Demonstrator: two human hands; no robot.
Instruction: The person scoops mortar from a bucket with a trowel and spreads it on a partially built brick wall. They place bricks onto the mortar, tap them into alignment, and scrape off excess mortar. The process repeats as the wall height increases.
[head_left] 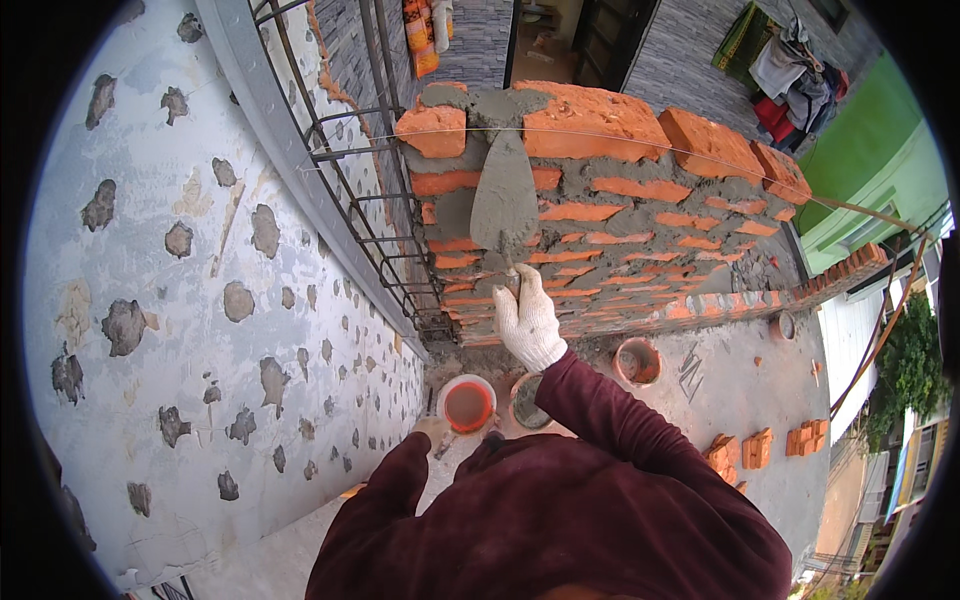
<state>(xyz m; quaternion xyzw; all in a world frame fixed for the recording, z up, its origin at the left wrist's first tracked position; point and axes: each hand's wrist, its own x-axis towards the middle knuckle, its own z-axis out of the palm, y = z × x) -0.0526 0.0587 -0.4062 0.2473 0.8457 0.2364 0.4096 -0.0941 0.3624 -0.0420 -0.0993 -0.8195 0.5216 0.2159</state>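
My right hand [530, 320], in a white knit glove, is closed round the handle of a mortar-smeared trowel [505, 195]. The blade points away from me, its tip at the mortar-filled gap [497, 105] between a short brick piece [432, 132] and a longer orange brick [597, 122] on the wall's top course. Grey mortar covers much of the brick wall's face [600, 240]. My left hand [436, 430] hangs low beside the white-rimmed bucket; little of it shows, and its fingers cannot be made out.
A string line [620, 137] runs along the top course. Rebar [375, 195] stands at the wall's left end beside a pitted white wall [240, 300]. Below are a bucket with a red inside [468, 405], another bucket [637, 361] and stacked bricks [757, 448]. Clothes [790, 75] hang at far right.
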